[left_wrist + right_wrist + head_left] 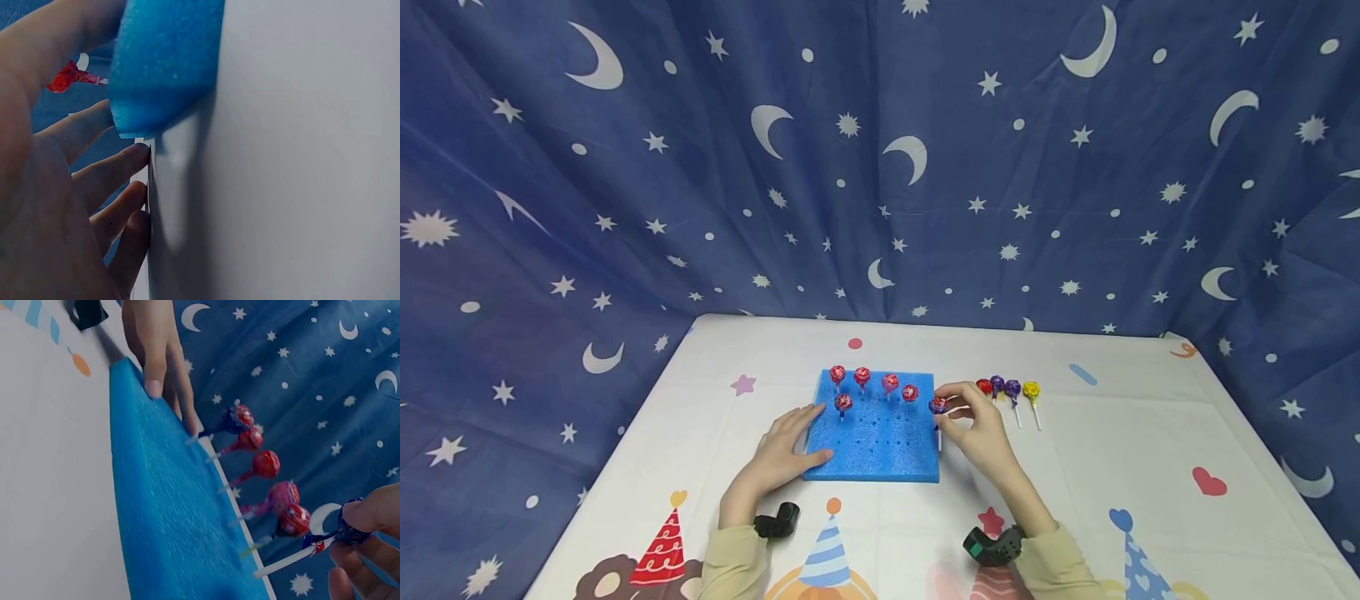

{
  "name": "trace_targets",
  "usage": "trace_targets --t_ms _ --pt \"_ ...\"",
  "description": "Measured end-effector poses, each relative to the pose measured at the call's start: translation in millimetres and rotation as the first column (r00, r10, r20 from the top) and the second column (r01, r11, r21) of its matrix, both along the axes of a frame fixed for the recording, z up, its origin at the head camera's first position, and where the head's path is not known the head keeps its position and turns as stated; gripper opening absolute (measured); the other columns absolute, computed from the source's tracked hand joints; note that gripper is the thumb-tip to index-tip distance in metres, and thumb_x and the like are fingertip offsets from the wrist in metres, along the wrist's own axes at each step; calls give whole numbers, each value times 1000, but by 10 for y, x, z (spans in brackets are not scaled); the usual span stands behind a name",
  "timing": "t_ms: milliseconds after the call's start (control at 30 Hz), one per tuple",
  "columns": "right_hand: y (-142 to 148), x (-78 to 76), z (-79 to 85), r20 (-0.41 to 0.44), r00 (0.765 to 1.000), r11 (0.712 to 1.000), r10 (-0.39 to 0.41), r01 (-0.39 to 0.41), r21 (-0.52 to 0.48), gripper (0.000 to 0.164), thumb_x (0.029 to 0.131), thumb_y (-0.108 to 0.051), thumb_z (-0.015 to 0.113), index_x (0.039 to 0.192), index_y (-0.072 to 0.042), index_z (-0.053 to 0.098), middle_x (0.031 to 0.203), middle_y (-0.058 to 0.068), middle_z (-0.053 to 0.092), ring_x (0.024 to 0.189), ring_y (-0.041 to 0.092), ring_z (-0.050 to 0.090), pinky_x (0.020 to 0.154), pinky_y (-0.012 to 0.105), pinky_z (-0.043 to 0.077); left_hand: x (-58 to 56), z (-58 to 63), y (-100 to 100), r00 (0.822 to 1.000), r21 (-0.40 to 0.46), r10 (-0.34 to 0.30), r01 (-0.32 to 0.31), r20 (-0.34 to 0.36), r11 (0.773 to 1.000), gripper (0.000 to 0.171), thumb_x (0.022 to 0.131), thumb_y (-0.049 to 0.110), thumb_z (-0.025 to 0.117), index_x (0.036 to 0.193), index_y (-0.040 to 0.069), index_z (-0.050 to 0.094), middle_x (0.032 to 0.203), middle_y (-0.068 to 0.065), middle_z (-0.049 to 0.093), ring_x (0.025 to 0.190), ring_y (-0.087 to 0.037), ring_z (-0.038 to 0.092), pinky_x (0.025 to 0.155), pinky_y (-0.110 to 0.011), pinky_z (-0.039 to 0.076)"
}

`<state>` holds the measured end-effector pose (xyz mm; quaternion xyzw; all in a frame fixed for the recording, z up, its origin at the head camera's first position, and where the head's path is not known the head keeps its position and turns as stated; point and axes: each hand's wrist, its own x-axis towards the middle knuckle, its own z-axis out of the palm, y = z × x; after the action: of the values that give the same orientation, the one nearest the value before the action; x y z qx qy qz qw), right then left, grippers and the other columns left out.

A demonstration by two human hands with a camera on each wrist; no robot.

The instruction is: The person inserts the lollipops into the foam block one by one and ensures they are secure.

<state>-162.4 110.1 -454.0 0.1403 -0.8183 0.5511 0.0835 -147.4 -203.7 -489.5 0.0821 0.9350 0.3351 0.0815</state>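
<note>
A blue foam board (872,454) with small holes lies on the table, and several red-wrapped lollipops (862,377) stand upright in its far part. One lollipop (843,402) in a red and dark blue wrapper stands nearer, at the left. My left hand (781,450) rests on the board's left edge, fingers extended and thumb near the front corner. With thumb and fingers my right hand (977,429) pinches the wrapped head of a lollipop (353,528) in dark blue and red. Its white stick slants toward the board's right side; in the right wrist view the stick's tip is near the foam.
Right of the board, several loose lollipops lie in a row, among them a purple one (1012,389) and a yellow one (1032,390). A white patterned cloth (1112,450) covers the table. Behind it hangs a dark blue curtain (880,225) with moons and stars.
</note>
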Motion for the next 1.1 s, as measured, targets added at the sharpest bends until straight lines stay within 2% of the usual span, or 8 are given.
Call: trace_targets --t_ms 167,267,400,733,1000,1100 --pt "-113 21 -7 -15 1000 1000 18 -18 -1 29 81 4 70 108 -8 63 105 7 64 96 22 62 84 32 55 4 1 -6 1000 7 4 -4 3 1000 78 85 45 68 150 20 34 158 -13 29 147 -41 18 110 -72 17" --pt "-189 28 -5 -21 999 999 39 -39 -6 30 81 5 69 107 -8 63 106 7 63 97 23 61 83 28 54 3 1 -10 1000 8 3 -3 1 1000 78 85 45 68 150 20 34 158 -13 29 147 -41 18 110 -71 17" --pt "-292 23 -1 -21 998 998 64 -64 -16 32 80 7 69 107 -9 62 107 6 63 97 26 60 83 28 53 1 4 -9 1000 8 1 -1 1 1000 78 85 45 68 150 20 34 158 -13 29 147 -40 18 110 -71 17" --pt "-510 -15 2 0 996 994 84 -84 -74 31 81 7 69 109 -3 60 107 12 63 100 27 60 87 52 51 -3 -17 2 1000 3 8 -8 -8 1000 77 85 45 68 150 21 35 158 -12 30 147 -40 19 110 -71 18" --pt "-663 -70 9 -5 995 994 101 -101 -38 31 81 8 69 106 -8 60 107 7 63 99 22 60 89 43 53 2 -16 -1 1000 17 13 -13 4 1000 77 84 45 68 150 21 35 158 -12 30 147 -40 18 111 -71 16" --pt "-711 -89 -10 -14 994 994 107 -107 -30 31 80 8 68 105 -8 60 107 8 61 98 22 59 89 44 53 3 -11 3 1000 16 13 -13 6 1000 77 84 44 68 150 21 35 158 -12 30 147 -40 18 111 -71 16"
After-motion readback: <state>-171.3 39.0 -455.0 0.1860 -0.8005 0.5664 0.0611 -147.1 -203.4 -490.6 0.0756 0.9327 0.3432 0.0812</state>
